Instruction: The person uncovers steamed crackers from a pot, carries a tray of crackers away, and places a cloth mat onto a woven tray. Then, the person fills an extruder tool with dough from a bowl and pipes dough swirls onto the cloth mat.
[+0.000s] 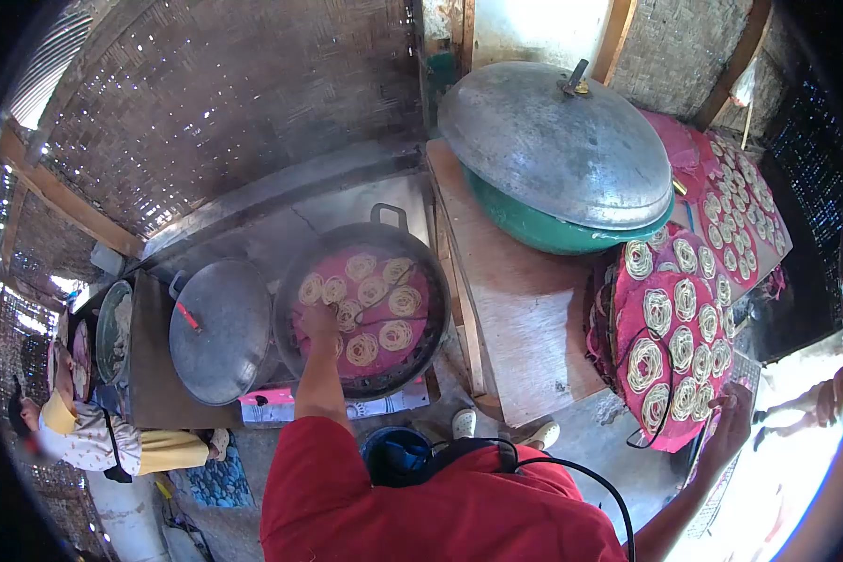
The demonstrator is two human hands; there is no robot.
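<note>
My left hand (319, 324) reaches down into a wide dark wok (288, 370) at the centre. Its fingers touch or hover over the noodle nests there; the back of the hand hides what they do. Several pale noodle nests (395, 333) lie on a round pink cloth (375, 362) inside the wok, with a thin dark wire loop (384, 298) across them. At the right, my right hand (732, 420) has its fingers at the rim of a round pink cloth-covered tray (633, 314), apparently gripping it. This tray bears several noodle nests and a black wire loop (670, 375).
A lidded wok (217, 332) stands left of the open one. On the wooden table (525, 328) sits a green basin (534, 220) under a big metal lid (557, 140). More nests lie on pink cloth (757, 258) behind. A person (84, 436) is at the far left, and another person's hand (820, 403) shows far right.
</note>
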